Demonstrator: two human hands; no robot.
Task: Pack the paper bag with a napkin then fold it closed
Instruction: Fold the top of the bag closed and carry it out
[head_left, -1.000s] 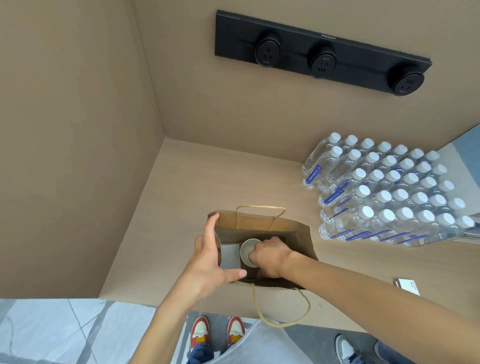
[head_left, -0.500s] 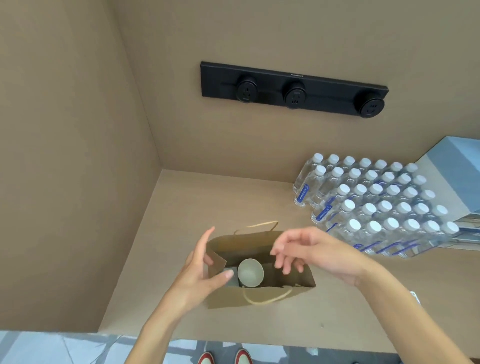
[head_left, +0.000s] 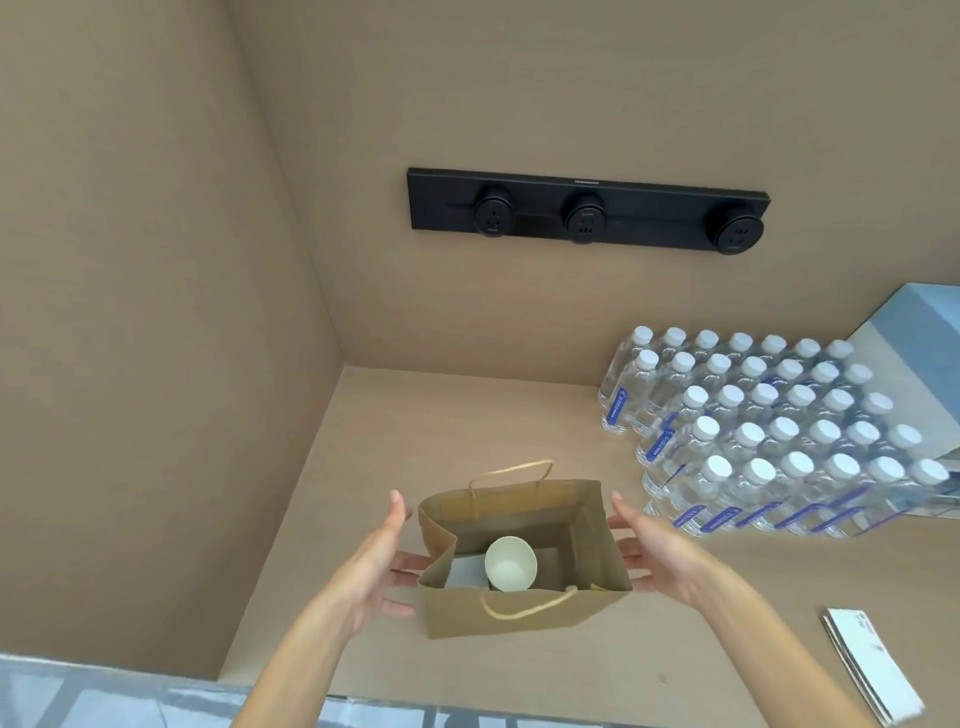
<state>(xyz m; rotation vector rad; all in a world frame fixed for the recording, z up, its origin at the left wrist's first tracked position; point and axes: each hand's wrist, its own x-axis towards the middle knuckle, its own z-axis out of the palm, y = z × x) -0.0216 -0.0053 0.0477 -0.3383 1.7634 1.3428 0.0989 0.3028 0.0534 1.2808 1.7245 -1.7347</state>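
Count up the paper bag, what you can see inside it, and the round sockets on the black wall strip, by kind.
Paper bag: 1
Paper cup: 1
Napkin: 1
Round sockets: 3
Total: 6

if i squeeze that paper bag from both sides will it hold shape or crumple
The paper bag will probably buckle: its left wall is already creased inward. It looks light, holding only a paper cup and something flat and white, likely a napkin, so it may slide on the counter. The cup may shift.
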